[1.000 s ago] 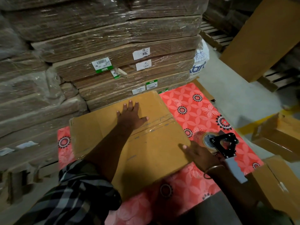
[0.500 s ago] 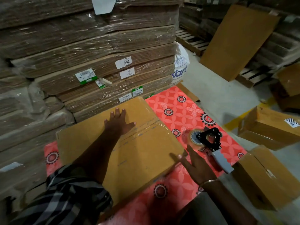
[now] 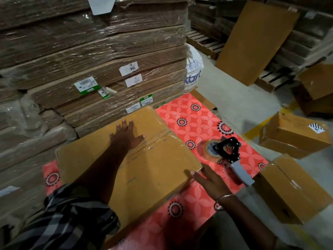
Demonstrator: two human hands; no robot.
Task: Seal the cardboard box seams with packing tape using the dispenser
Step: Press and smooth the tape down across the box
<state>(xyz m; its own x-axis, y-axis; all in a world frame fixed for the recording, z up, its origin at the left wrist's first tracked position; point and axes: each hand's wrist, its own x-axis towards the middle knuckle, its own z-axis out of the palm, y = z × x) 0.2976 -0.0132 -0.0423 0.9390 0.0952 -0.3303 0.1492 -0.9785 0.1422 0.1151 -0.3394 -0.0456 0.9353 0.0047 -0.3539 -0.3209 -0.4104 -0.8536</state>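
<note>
1. Two hands are on the cardboard box (image 3: 144,170), which lies flat on a red patterned mat (image 3: 194,120) in front of a stack of plastic-wrapped flat cardboard (image 3: 93,69)
2. Left hand (image 3: 126,137) presses palm-down on the box top, fingers straight and spread, just beside a strip of clear tape (image 3: 158,139) that runs across the middle seam to the box's right edge
3. Right hand (image 3: 210,181) lies with straight, relaxed fingers at the box's near right corner; it holds nothing, and a bangle (image 3: 222,200) circles its wrist
4. Tape dispenser (image 3: 227,154) lies on the mat, just right of the box and apart from both hands, its grey handle pointing toward the person
5. Several other brown boxes (image 3: 295,136) sit on the floor at right
</note>
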